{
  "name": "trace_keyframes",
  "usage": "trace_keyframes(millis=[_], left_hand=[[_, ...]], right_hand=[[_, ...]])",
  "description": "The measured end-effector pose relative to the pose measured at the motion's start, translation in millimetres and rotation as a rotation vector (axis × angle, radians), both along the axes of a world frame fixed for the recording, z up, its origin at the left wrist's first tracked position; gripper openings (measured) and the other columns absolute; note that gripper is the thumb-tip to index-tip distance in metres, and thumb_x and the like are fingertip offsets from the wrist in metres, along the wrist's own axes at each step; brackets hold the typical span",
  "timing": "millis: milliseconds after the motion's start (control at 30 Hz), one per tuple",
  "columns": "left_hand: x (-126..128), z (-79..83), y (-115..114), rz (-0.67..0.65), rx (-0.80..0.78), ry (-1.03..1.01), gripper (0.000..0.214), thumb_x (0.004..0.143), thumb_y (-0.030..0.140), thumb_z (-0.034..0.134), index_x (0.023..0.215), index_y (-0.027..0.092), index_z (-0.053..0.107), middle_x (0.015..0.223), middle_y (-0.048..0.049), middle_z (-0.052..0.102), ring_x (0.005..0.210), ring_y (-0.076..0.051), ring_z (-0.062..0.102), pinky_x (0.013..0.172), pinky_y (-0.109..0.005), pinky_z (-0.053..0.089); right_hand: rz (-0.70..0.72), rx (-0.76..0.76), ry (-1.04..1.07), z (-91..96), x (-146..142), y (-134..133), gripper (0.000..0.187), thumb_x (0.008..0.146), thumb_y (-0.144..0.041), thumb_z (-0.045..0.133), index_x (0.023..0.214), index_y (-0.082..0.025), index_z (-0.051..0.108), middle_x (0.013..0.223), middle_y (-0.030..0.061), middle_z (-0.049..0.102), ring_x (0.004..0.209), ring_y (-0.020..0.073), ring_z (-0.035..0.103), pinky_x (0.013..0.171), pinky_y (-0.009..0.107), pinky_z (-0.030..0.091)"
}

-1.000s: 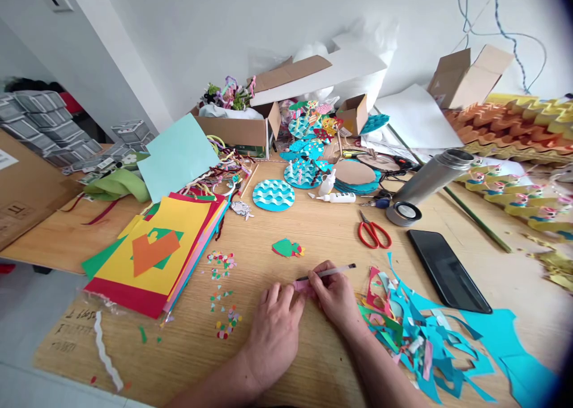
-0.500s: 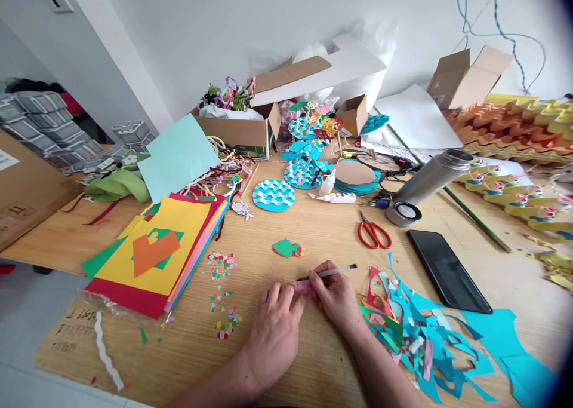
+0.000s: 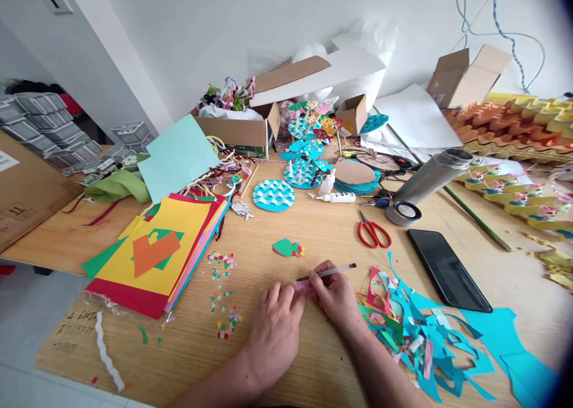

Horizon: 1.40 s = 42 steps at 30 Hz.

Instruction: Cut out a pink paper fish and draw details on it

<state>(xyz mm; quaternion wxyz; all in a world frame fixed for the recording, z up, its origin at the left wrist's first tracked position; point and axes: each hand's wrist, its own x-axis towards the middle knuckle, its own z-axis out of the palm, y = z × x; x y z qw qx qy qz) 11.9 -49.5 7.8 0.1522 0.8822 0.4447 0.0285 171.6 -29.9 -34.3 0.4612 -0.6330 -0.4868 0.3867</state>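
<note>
My right hand (image 3: 336, 297) is closed around a thin pen (image 3: 333, 271) whose tip points left onto a small pink paper piece (image 3: 302, 285). My left hand (image 3: 274, 330) lies on the wooden table (image 3: 313, 229) with its fingertips pressing the same pink piece down. Just beyond my hands lies a small paper fish (image 3: 287, 248) in green, red and teal. Tiny coloured paper bits (image 3: 224, 288) are scattered to the left of my left hand.
A stack of coloured paper sheets (image 3: 156, 247) lies left. Paper offcuts (image 3: 425, 336) pile up right, beside a black phone (image 3: 447, 270), red scissors (image 3: 373, 232), a steel flask (image 3: 432, 175) and its lid (image 3: 403, 212). Wave discs (image 3: 273, 194), glue (image 3: 338, 198) and cardboard boxes (image 3: 242, 130) sit behind.
</note>
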Motion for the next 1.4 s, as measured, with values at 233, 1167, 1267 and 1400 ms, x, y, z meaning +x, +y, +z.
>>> trace_keyframes(millis=[233, 1167, 1267, 1400], left_hand=[[-0.2, 0.0, -1.1, 0.012, 0.007, 0.004, 0.043, 0.088, 0.011, 0.04, 0.128, 0.022, 0.049, 0.115, -0.0062, 0.053, 0.104, -0.024, 0.045, 0.093, -0.042, 0.042], [-0.1, 0.9, -1.4, 0.008, 0.001, 0.019, 0.043, 0.088, 0.011, 0.041, 0.128, 0.023, 0.049, 0.115, -0.0061, 0.053, 0.105, -0.024, 0.044, 0.093, -0.041, 0.041], [-0.2, 0.4, -1.8, 0.011, -0.002, 0.022, 0.045, 0.087, 0.01, 0.041, 0.13, 0.023, 0.047, 0.115, -0.0065, 0.053, 0.105, -0.024, 0.043, 0.093, -0.041, 0.041], [-0.6, -0.4, -1.5, 0.006, -0.001, 0.013, 0.046, 0.087, 0.01, 0.041, 0.131, 0.023, 0.047, 0.117, -0.0067, 0.053, 0.105, -0.024, 0.044, 0.093, -0.042, 0.041]], right_hand=[[0.002, -0.008, -0.001, 1.0, -0.2, -0.4, 0.024, 0.084, -0.04, 0.055, 0.071, -0.021, 0.048, 0.047, -0.0053, 0.048, 0.036, 0.0105, 0.041, 0.036, 0.022, 0.032], [0.001, -0.01, -0.011, 1.1, 0.0, -0.6, 0.024, 0.084, -0.04, 0.055, 0.069, -0.022, 0.048, 0.047, -0.0052, 0.048, 0.038, 0.0111, 0.042, 0.039, 0.022, 0.033], [0.0, -0.007, -0.012, 0.9, 0.4, -0.1, 0.024, 0.083, -0.039, 0.055, 0.069, -0.021, 0.049, 0.047, -0.0053, 0.048, 0.038, 0.011, 0.042, 0.039, 0.022, 0.033], [-0.002, -0.006, -0.013, 1.8, 0.5, 0.4, 0.023, 0.083, -0.038, 0.055, 0.068, -0.022, 0.048, 0.046, -0.0055, 0.047, 0.037, 0.0108, 0.042, 0.039, 0.022, 0.032]])
